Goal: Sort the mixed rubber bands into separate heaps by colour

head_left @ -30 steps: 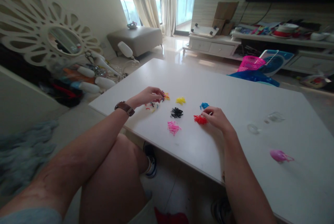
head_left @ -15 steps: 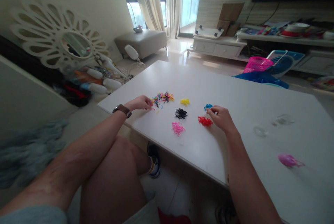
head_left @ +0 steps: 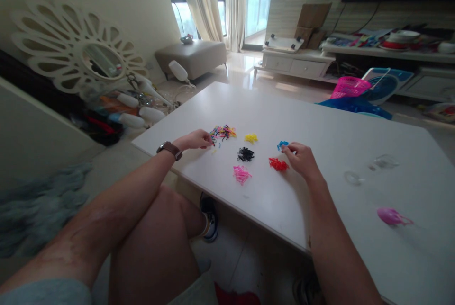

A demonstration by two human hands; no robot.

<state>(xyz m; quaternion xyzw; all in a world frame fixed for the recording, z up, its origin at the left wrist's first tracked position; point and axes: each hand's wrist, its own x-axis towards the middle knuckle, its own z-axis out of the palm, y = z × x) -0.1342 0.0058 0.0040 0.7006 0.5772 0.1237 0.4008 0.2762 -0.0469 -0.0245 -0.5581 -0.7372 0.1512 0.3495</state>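
My left hand (head_left: 202, 139), with a brown-strapped watch on the wrist, pinches at the near left edge of a mixed heap of small coloured rubber bands (head_left: 224, 132). Whatever is between its fingertips is too small to make out. My right hand (head_left: 299, 156) has thumb and forefinger closed at the blue rubber bands (head_left: 282, 145); its fingertips hide part of them. Just below lie the red rubber bands (head_left: 278, 164). Between my hands are separate piles of yellow rubber bands (head_left: 250, 138), black rubber bands (head_left: 245, 154) and pink rubber bands (head_left: 241, 174).
On the white table (head_left: 341, 139), a pink egg-shaped item with a loop (head_left: 393, 216) lies at the right. Behind it are a clear container (head_left: 386, 162) and a clear ring (head_left: 354, 178). A pink basket (head_left: 351, 87) stands beyond the table's far edge.
My left hand has shifted slightly right, closer to the mixed heap. The small reddish band seen under its fingertips before is out of sight. My right hand stays by the blue pile.
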